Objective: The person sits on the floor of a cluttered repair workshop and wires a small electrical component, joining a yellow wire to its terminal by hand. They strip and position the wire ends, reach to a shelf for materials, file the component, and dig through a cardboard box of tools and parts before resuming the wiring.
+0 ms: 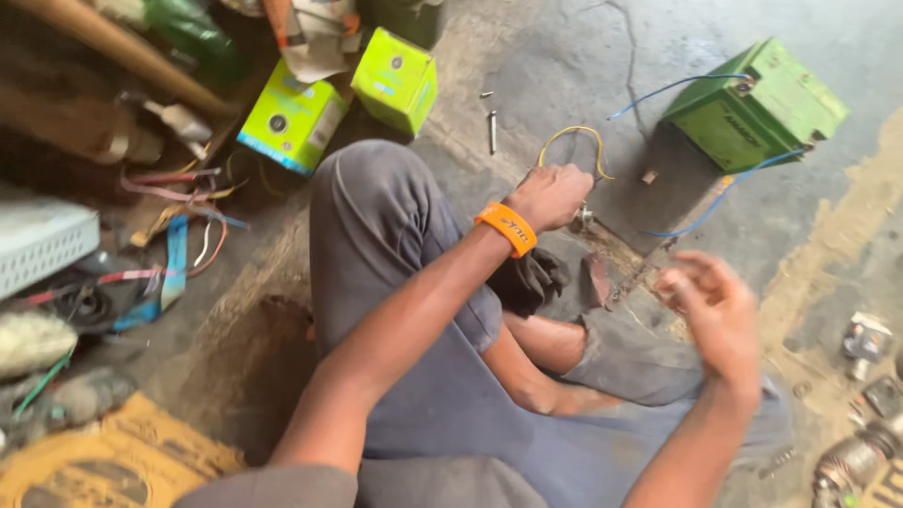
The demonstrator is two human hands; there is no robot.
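Down on the concrete floor [583,56], our left hand [550,195] is fisted on a small metal part [582,218] trailing a looped yellow wire [574,136]. Blue wires [701,212] slant right and away toward the green battery [757,103]. Our right hand [715,306] hovers nearer us, blurred, fingers loose and empty.

The left hand [550,196] sits at upper centre of the frame, fingers curled into a loose fist, knuckles up, arm stretched forward over the bent left knee. The right hand [717,310] hangs at right of centre, blurred, fingers [685,282] loosely spread, palm turned leftward, forearm rising from the lower edge.
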